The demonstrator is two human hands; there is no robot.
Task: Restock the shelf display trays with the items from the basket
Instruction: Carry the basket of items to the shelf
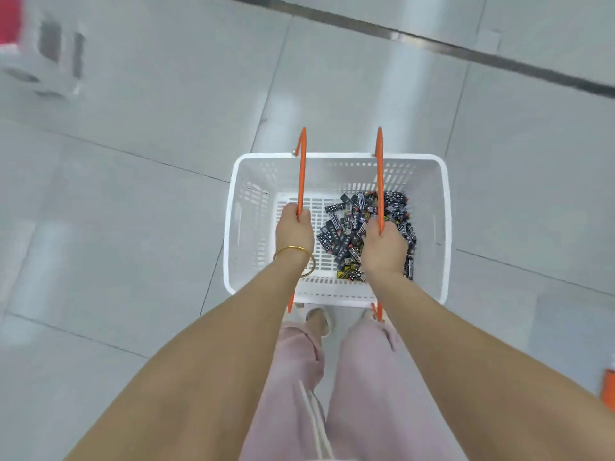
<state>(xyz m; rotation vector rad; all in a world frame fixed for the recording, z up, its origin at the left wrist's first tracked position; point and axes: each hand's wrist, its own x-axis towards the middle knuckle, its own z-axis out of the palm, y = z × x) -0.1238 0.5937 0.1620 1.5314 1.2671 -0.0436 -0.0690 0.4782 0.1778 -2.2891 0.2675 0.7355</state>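
Observation:
A white plastic basket [253, 181] hangs in front of me above a tiled floor. It has two orange handles. My left hand [295, 232] is closed around the left orange handle [302, 168]. My right hand [384, 247] grips the right orange handle [379, 174]. Several small dark packets with white and red print [342, 232] lie heaped in the right half of the basket, partly hidden under my right hand. A gold bangle sits on my left wrist. No shelf tray is visible.
Pale grey floor tiles [133, 201] surround the basket. A dark metal strip [466, 51] crosses the floor at the top right. A blurred white and red object [43, 48] stands at the top left. An orange item [609, 390] shows at the right edge.

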